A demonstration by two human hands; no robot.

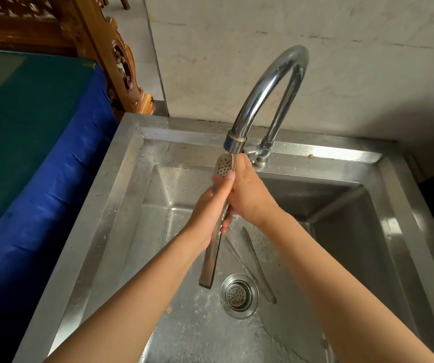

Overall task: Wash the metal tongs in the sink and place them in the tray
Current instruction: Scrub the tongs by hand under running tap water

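Note:
I hold a pair of metal tongs [210, 260] upright over the steel sink [121, 205], perforated tip up under the tap spout [234, 144]. A thin stream of water runs onto the tip. My left hand [208, 210] grips the middle of the tongs, thumb pressed near the perforated head. My right hand [247, 195] wraps round the tongs from the right side, its fingers hidden behind them. A second pair of tongs [256, 265] lies flat on the wet sink floor beside the drain [239, 295]. No tray is in view.
The curved chrome faucet [271, 85] rises from the sink's back rim against a pale wall. A table with a green and blue cover [27, 142] stands left of the sink, with carved wooden furniture [121, 64] behind it.

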